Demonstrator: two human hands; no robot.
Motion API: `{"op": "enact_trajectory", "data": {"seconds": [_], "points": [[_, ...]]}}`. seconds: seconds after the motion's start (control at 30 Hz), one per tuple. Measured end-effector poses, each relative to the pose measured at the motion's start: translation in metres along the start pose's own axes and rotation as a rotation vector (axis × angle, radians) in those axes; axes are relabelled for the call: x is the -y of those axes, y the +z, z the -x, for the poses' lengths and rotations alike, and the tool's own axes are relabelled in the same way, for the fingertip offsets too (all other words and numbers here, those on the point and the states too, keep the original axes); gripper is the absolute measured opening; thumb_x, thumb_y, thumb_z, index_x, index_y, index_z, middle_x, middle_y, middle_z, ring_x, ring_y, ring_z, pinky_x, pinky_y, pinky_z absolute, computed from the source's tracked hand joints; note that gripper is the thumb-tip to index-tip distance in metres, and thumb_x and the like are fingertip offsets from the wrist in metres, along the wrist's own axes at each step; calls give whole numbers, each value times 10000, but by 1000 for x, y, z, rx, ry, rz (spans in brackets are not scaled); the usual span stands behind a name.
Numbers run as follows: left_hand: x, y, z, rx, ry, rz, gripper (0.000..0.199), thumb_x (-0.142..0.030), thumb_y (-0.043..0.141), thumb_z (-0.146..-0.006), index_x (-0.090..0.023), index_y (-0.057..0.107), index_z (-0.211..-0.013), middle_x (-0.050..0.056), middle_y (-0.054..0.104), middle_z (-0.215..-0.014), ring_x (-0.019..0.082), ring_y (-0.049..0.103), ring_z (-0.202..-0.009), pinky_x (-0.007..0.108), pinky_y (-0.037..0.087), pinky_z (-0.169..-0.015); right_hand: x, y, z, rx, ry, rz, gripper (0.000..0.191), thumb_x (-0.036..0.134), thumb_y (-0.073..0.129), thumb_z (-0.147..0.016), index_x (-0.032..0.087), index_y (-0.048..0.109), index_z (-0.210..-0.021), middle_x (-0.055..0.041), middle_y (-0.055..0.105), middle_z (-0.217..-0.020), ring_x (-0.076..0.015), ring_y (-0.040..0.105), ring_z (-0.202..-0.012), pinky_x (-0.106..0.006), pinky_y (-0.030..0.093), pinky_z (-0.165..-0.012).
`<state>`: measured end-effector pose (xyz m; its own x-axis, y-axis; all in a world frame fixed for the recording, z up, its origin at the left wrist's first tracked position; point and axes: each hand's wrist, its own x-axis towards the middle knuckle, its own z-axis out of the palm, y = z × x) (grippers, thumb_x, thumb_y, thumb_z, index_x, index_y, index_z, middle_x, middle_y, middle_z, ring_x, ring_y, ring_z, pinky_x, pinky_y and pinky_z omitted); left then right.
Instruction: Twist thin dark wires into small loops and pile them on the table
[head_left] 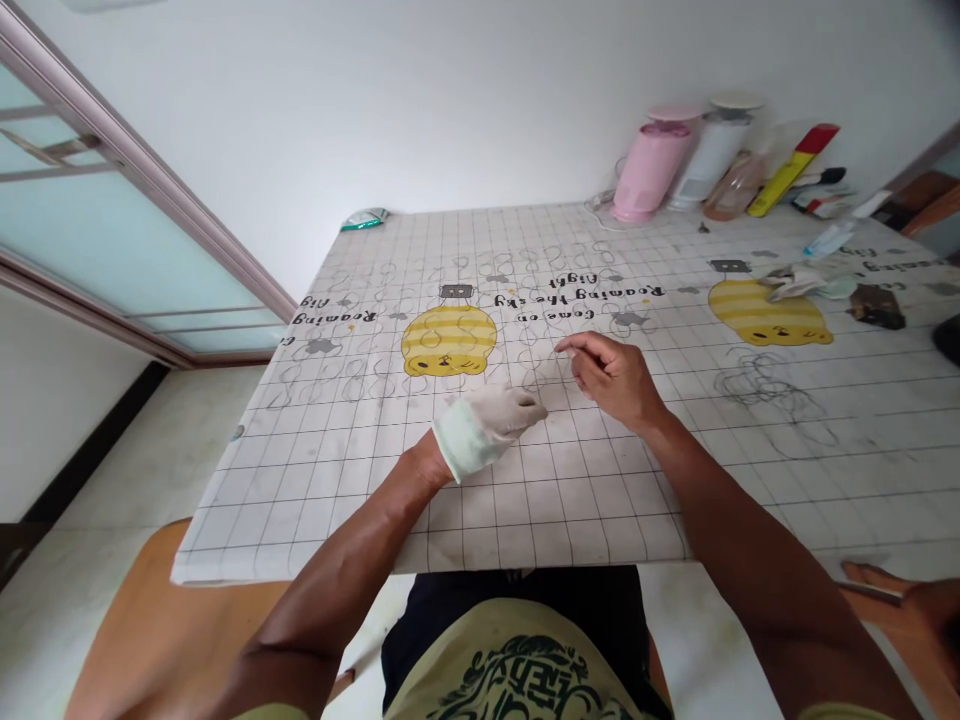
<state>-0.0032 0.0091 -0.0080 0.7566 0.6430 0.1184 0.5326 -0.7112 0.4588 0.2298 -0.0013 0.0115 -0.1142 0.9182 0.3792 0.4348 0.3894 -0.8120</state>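
Observation:
My left hand (495, 420), in a pale glove with a mint cuff, is closed low over the table, its fingertips pressed together. Bare, my right hand (611, 375) is just right of it, its index finger bent toward the thumb and the other fingers curled. Anything thin pinched in either hand is too fine to make out. Beyond both hands, several thin wire rings (529, 335) lie in rows across the checked tablecloth (555, 500). To the right of my right hand is a loose tangle of thin wire (772, 390).
A pink cylinder (651, 170), a white cylinder (709, 160), a bottle (735, 188) and a yellow-red box (795, 170) stand by the wall. A loose glove (799, 280) and a dark block (876, 306) lie right. A green packet (365, 219) sits at the far left corner.

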Motion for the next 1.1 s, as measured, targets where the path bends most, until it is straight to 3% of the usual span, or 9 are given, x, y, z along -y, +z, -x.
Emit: {"op": "enact_trajectory", "data": {"seconds": [0.4, 0.57, 0.73, 0.97, 1.03, 1.1], "points": [[-37, 12, 0, -129, -213, -139, 347, -245, 404, -1018, -230, 656, -780, 30, 567, -745, 191, 500, -703, 325, 324, -624, -5, 5, 3, 25, -96, 153, 234, 379, 543, -1016, 304, 763, -1043, 7, 611, -684, -168, 576, -612, -308, 476, -603], [-42, 23, -3, -205, -348, -133, 340, -269, 421, -1014, -243, 695, -815, 49, 586, -746, 222, 529, -751, 332, 326, -637, -9, 5, 4, 56, -238, 250, 298, 256, 480, -1019, 299, 756, -1123, 7, 621, -708, -166, 553, -623, -317, 458, -636], [-47, 29, -7, -225, -474, -181, 299, -246, 451, -994, -237, 682, -805, 65, 603, -737, 235, 545, -739, 346, 303, -621, -14, 11, 6, 91, -302, 297, 345, 217, 453, -1019, 285, 729, -1216, -38, 714, -891, -200, 634, -768, -341, 503, -715], [-50, 35, -2, -258, -360, -171, 274, -281, 464, -1033, -248, 732, -984, 62, 705, -860, 222, 624, -757, 336, 403, -643, -12, 11, 3, 18, -249, 287, 310, 268, 451, -1045, 279, 746, -1141, -12, 650, -767, -170, 565, -662, -315, 458, -654], [-49, 31, 3, -347, -279, -77, 283, -340, 477, -1052, -267, 750, -1063, 49, 746, -946, 210, 671, -841, 322, 479, -712, -11, 8, 1, -7, -216, 262, 301, 295, 454, -1053, 274, 748, -1117, -1, 623, -724, -160, 551, -635, -304, 450, -633], [-48, 23, 7, -515, -234, 39, 276, -351, 508, -1049, -280, 754, -1152, 38, 772, -1078, 194, 701, -949, 306, 532, -821, -9, 5, -1, -19, -205, 226, 295, 310, 464, -1055, 262, 751, -1106, 13, 591, -678, -147, 535, -596, -291, 443, -604]]}}
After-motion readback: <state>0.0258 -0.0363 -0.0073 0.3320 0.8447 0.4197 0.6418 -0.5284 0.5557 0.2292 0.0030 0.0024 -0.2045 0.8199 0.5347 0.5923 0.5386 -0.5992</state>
